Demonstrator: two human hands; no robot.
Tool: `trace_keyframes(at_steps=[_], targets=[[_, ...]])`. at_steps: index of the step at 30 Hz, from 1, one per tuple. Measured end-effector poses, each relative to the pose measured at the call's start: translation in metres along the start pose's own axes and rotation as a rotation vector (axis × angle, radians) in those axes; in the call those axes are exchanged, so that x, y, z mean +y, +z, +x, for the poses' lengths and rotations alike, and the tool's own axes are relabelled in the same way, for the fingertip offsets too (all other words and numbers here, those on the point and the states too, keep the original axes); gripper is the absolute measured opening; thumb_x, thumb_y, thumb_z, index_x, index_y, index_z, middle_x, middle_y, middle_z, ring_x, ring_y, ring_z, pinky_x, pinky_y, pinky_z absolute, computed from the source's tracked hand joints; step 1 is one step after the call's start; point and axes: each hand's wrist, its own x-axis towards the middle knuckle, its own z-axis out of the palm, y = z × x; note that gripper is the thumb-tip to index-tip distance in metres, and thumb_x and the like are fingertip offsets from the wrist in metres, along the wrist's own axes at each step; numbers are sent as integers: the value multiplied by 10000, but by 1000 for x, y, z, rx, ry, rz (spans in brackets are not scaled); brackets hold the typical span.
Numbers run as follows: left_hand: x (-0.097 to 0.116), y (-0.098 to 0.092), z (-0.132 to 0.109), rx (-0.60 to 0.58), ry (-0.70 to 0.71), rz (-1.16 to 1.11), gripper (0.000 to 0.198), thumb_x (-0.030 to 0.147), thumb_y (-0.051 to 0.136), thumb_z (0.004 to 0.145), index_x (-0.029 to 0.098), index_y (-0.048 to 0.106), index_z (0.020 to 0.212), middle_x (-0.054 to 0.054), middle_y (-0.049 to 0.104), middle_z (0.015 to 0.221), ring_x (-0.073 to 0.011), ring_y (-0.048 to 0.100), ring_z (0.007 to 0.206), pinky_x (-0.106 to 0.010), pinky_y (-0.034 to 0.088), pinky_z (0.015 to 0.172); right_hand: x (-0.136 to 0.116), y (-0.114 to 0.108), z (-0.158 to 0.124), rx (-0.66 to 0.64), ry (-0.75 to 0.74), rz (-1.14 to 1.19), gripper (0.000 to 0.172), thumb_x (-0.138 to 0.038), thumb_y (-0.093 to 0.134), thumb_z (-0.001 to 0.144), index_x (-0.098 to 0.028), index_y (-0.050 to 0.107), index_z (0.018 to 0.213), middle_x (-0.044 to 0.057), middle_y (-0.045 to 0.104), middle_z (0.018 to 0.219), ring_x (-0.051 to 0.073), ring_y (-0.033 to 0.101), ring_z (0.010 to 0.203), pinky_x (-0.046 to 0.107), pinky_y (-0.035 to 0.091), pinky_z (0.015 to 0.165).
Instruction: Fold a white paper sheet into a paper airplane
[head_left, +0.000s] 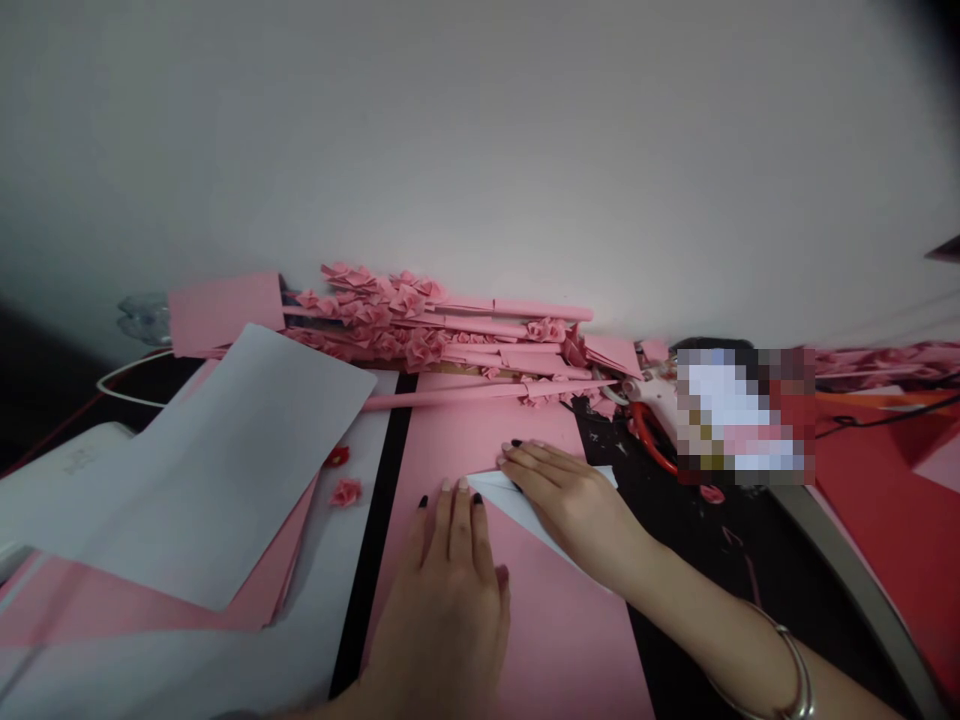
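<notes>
My left hand (pixel 450 590) lies flat with its fingers stretched out on a large pink sheet (pixel 570 650). Its fingertips reach the left tip of a white folded paper (pixel 536 520). Across that folded paper rests my right hand (pixel 574 500), palm down, fingers straight and close together. The folded paper shows a slanted edge running down toward the right wrist. Part of it is hidden under the right hand, with a small corner showing beyond the hand on the right. Neither hand is wrapped round anything.
White paper (pixel 247 470) lies over stacked pink sheets (pixel 262 605) on the left, near a small pink paper flower (pixel 346 492). Long pink paper-flower stems (pixel 480 325) line the wall. At right are red-handled scissors (pixel 651 440), a blurred patch and red paper (pixel 885 530).
</notes>
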Motion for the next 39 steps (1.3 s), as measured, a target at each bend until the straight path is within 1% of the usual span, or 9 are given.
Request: trace_keyframes(at_steps=[6, 12, 16, 19, 22, 29, 35, 39], targets=[[-1, -2, 1, -25, -11, -9, 452, 231, 412, 842, 3, 595, 1188, -216, 572, 1253, -343, 548, 1162, -474, 469, 948, 0, -1, 0, 1, 9, 4, 330, -69, 526, 847, -90, 628, 1160, 145, 642, 1201, 245, 596, 1123, 410, 483, 986], [0, -1, -1, 10, -30, -40, 447, 244, 398, 850, 25, 600, 1183, -195, 581, 1254, -334, 539, 1176, -493, 430, 982, 0, 0, -1, 3, 9, 7, 338, -67, 519, 847, -95, 624, 1166, 143, 643, 1201, 240, 591, 1132, 406, 485, 985], [-1, 0, -1, 25, -38, -31, 462, 268, 405, 845, 29, 605, 1186, -195, 570, 1265, -352, 528, 1183, -499, 436, 969, 0, 1, -2, -2, 11, -1, 332, -66, 506, 856, -98, 624, 1165, 133, 637, 1214, 237, 591, 1132, 398, 481, 988], [-1, -2, 0, 2, -36, -37, 471, 277, 400, 846, 27, 608, 1187, -200, 549, 1285, -371, 514, 1190, -521, 436, 957, 0, 2, -3, -9, 12, 1, 337, -63, 506, 856, -94, 618, 1172, 132, 632, 1224, 238, 582, 1144, 397, 473, 996], [-1, -4, 1, -28, -48, -54, 481, 282, 398, 843, 29, 600, 1199, -197, 546, 1291, -385, 501, 1197, -565, 410, 964, 1, 2, -2, -11, 7, 8, 342, -61, 507, 852, -90, 616, 1175, 140, 631, 1223, 242, 579, 1147, 404, 472, 996], [-1, -4, 2, -74, -63, -102, 501, 291, 381, 851, 19, 567, 1227, -214, 530, 1305, -358, 483, 1225, -577, 368, 998, 1, 1, -1, 5, 13, 28, 331, -67, 489, 860, -109, 628, 1157, 138, 643, 1202, 232, 594, 1129, 407, 484, 984], [-3, -5, 3, -35, -46, -132, 476, 267, 361, 869, 17, 577, 1211, -221, 554, 1279, -355, 499, 1210, -582, 364, 998, 1, 1, -1, 4, 6, 14, 321, -76, 514, 856, -91, 627, 1156, 138, 645, 1201, 236, 596, 1125, 394, 483, 984], [-4, -9, 6, 14, 8, -140, 422, 242, 403, 853, 75, 600, 1187, -188, 573, 1274, -360, 468, 1238, -588, 365, 992, 0, 0, -1, 5, 3, 6, 307, -86, 510, 865, -85, 631, 1147, 131, 651, 1194, 238, 604, 1112, 390, 488, 978]])
